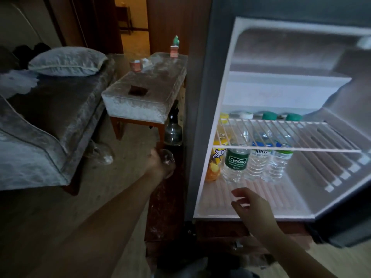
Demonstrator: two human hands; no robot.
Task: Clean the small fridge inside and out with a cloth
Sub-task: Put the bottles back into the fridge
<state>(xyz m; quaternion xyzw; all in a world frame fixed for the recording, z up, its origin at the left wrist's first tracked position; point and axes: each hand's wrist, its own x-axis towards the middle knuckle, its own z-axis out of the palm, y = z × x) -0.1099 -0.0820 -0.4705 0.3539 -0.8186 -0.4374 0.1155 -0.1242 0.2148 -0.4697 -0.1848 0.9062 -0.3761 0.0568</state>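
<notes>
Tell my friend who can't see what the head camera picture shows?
A small fridge stands open with four drink bottles under its wire shelf. The right hand reaches in, open; the left hand holds a clear bottle beside the fridge.

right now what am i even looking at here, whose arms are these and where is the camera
There is one picture, taken by a camera worn on a person's head, looking forward and down, so the two bare arms are that person's own. No machine is involved. The left hand reaches out beside the small fridge and holds a clear glass object; I cannot tell what kind. The right hand is open and empty at the fridge's open front, just short of four bottles on the fridge floor: a yellow drink, a green-labelled Cestbon water bottle and two more water bottles. A wire shelf sits above them. No cloth is visible.
</notes>
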